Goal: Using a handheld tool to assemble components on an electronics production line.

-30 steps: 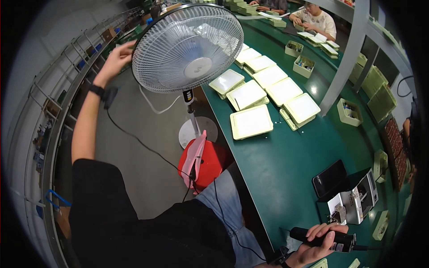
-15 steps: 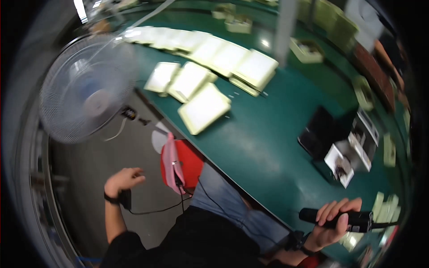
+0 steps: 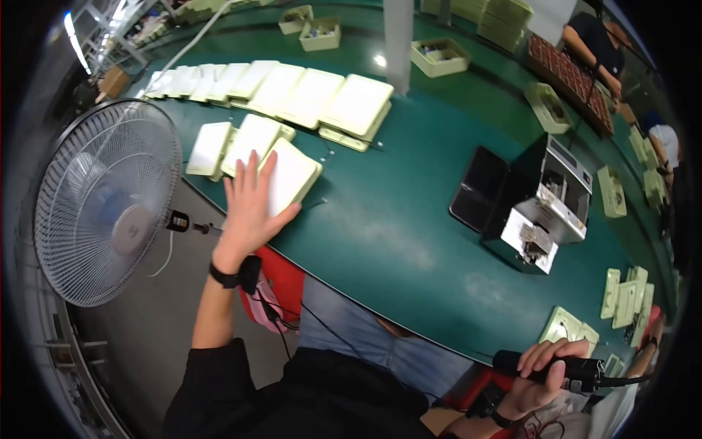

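Note:
My left hand [image 3: 252, 201] lies with fingers spread on or just above the nearest pale yellow plastic case [image 3: 289, 181]; whether it presses on it I cannot tell. Behind that case sit two more pale cases [image 3: 252, 139], [image 3: 210, 146]. At the lower right, my right hand [image 3: 545, 369] is wrapped round a black electric screwdriver [image 3: 512, 361] with a cord at its rear. Its thin tip points left over the table's edge. Below it, a black strap circles my wrist.
A row of pale cases [image 3: 311, 95] runs along the green table [image 3: 380, 241]. A metal machine with a black tray [image 3: 479, 189] stands at right. Pale housing parts [image 3: 625, 304] lie beyond. A large fan [image 3: 106, 201] stands left. Other people work at the far right.
My left hand has come up from beside the table to the nearest pale case, its fingers spreading. My right hand still grips the screwdriver. The whole view has shifted.

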Demonstrator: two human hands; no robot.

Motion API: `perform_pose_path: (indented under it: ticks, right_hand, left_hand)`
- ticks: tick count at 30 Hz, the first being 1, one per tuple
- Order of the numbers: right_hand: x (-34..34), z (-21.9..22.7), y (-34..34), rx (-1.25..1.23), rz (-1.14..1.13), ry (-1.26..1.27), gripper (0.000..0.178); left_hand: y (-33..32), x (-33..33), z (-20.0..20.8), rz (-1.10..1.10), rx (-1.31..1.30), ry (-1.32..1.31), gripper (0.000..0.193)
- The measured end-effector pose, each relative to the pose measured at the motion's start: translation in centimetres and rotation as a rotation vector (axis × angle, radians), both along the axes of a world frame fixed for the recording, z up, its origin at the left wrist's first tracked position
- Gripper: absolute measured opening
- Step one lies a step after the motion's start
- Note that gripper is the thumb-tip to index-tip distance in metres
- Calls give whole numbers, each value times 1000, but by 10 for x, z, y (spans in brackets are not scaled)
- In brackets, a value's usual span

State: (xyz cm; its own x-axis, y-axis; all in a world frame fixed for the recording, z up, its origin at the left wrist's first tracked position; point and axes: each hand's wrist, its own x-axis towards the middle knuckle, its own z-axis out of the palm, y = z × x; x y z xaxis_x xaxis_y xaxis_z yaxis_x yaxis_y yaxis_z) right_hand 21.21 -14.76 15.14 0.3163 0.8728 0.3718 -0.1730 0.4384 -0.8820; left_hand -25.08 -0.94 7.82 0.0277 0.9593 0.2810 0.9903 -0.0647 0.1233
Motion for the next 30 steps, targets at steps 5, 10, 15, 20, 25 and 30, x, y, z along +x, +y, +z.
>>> perform_pose_path:
  ticks: [5, 10, 15, 20, 25, 30]
  right_hand:
    - [-4, 14, -9, -41, -50, -7, 28]
    - [5, 25, -30, -33, -63, -18, 28]
    - [23, 29, -40, -21, -83, 13, 28]
    - [23, 33, -42, -24, -66, 56, 28]
    - [8, 53, -55, -14, -31, 52, 19]
    - [0, 54, -62, 20, -33, 81, 18]
  left_hand:
    - [7, -8, 2, 169, 30, -17, 93]
    - [8, -21, 13, 120, 26, -49, 89]
    - [-11, -54, 4, 359, 107, -266, 81]
    - [5, -83, -22, 395, 105, -286, 79]
    - [7, -84, -15, 420, 57, -239, 73]
    - [-19, -90, -26, 303, 221, -448, 70]
